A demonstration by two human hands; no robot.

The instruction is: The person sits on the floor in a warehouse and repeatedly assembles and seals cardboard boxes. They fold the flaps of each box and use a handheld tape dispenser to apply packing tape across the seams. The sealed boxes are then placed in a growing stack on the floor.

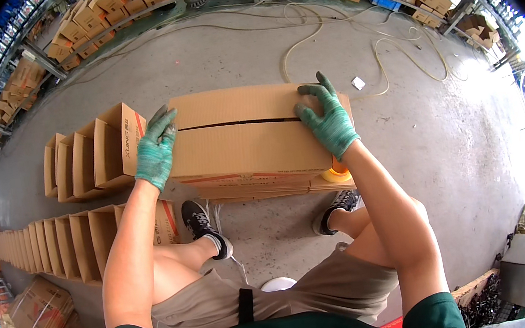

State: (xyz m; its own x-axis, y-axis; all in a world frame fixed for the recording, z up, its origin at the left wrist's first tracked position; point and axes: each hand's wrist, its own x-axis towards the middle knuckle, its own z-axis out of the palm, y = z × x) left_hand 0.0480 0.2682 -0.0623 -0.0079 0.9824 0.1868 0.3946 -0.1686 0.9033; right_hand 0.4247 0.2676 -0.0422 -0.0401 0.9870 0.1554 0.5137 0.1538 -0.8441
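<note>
In front of me lies a brown cardboard box (247, 146), its two top flaps folded in with a narrow dark gap between them. My left hand (158, 147), in a green glove, grips the box's left end with its fingers bent at the upper edge. Also gloved in green, my right hand (328, 119) holds the right end, fingers over the top flap and edge. Under the box are flattened cardboard sheets (266, 189). A yellow-orange tape roll (337, 174) shows by my right wrist, partly hidden by the box and forearm.
To the left stand a short row of open cartons (92, 153) and a longer row (55, 248) nearer me. A bundle of flat cardboard (44, 319) sits at lower left. Hoses (382, 68) trail over the floor ahead. Racks with boxes (91, 20) line the far side.
</note>
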